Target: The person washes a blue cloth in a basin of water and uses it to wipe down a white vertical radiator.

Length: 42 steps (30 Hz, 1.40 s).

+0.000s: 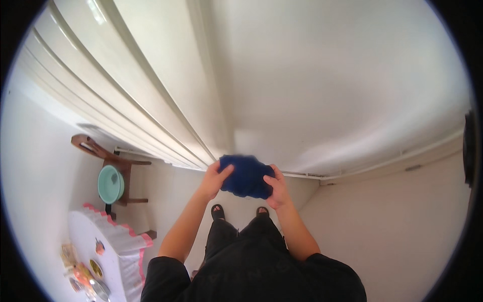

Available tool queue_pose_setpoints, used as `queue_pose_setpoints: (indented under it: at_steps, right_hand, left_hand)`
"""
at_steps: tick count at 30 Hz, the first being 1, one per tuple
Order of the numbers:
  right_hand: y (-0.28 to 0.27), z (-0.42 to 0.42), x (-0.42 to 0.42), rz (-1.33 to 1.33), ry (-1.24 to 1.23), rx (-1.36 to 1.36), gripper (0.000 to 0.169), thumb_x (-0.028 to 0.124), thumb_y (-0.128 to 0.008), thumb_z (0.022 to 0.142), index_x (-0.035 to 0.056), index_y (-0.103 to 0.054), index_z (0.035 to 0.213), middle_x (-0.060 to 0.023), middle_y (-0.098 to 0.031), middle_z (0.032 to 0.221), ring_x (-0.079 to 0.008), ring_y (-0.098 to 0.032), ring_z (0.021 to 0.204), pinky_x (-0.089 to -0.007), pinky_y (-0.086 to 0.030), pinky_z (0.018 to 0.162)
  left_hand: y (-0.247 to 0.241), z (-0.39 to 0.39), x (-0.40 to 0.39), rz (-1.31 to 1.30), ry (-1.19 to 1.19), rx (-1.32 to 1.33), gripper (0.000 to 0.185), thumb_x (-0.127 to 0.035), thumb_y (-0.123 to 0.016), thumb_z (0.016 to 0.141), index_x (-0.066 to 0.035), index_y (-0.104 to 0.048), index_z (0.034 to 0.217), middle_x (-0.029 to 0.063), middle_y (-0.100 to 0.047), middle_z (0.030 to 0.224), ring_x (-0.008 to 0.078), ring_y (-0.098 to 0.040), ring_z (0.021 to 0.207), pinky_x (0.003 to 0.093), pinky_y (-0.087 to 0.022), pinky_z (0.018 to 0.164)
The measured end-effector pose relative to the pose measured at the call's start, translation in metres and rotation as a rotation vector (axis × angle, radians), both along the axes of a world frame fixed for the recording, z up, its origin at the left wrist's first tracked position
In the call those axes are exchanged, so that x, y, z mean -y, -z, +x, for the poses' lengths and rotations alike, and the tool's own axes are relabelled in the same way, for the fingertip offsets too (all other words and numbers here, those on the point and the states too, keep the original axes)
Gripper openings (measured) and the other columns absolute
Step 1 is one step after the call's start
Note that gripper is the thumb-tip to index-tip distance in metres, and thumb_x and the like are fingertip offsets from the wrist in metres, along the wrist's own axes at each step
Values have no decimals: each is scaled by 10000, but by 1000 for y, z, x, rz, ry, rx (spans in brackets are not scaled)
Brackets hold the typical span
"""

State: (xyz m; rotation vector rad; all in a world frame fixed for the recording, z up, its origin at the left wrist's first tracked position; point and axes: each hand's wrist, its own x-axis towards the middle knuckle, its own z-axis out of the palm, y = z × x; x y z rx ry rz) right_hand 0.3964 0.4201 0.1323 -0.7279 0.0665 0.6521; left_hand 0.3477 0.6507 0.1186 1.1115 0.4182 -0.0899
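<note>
A bundled dark blue cloth [245, 177] is stretched between my two hands in front of my body. My left hand [216, 179] grips its left end, thumb on top. At the right end my right hand [278, 187] pinches it the same way. The fingers beneath the cloth are hidden. Just beyond it rises a white wall [320, 83], with pale vertical panels or pipes [151, 87] to its left. Whether the cloth touches the wall I cannot tell.
On the left, a light green basin [110, 185] sits on a brown wooden chair [126, 166]. Nearer me stands a table with a white, pink-edged tablecloth [124, 256], bearing several items. A dark object [468, 149] is at the far right rim. My sandalled feet [218, 212] stand on a pale floor.
</note>
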Motion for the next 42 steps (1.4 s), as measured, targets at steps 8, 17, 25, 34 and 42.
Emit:
queue_pose_setpoints:
  at_steps: [8, 17, 25, 34, 42]
  right_hand:
    - [-9, 58, 42, 84, -366, 47, 317, -5, -632, 851, 67, -566, 1153, -106, -648, 1148, -238, -665, 1064, -400, -581, 924]
    - [-1, 56, 44, 212, -658, 50, 373, -71, -609, 740, 60, -577, 1087, -117, -655, 1128, -264, -667, 1059, -408, -580, 933]
    - [22, 35, 52, -472, -445, 590, 365, -16, -714, 779, 52, -575, 1110, -63, -608, 1103, -165, -613, 977, -319, -527, 862]
    - [-11, -29, 2, -768, -79, 1203, 358, 123, -839, 809, 27, -652, 1099, -136, -656, 1069, -294, -652, 958, -381, -518, 841]
    - [14, -37, -10, -696, -342, 683, 159, 81, -719, 907, -5, -682, 1035, -93, -722, 980, -162, -679, 929, -316, -538, 826]
  left_hand:
    - [-20, -29, 43, 12, -26, 213, 439, -152, -593, 1025, -42, -539, 1446, 87, -619, 1359, 203, -582, 1244, 387, -473, 1066]
    - [12, -53, 110, -776, -179, -101, 688, -603, -491, 997, -97, -470, 1463, 131, -539, 1438, 353, -576, 1227, 488, -435, 1088]
    - [8, -64, 126, -369, -501, 112, 490, -414, -495, 1081, -66, -540, 1424, 58, -644, 1355, 206, -599, 1246, 419, -422, 1102]
    - [-24, -88, 106, 224, -348, -62, 302, -244, -600, 1045, 19, -676, 1171, 36, -724, 972, 121, -646, 887, 284, -509, 793]
    - [-31, -109, 81, 590, -299, -66, 303, -261, -643, 1013, 28, -732, 989, 49, -693, 755, 107, -606, 669, 299, -485, 610]
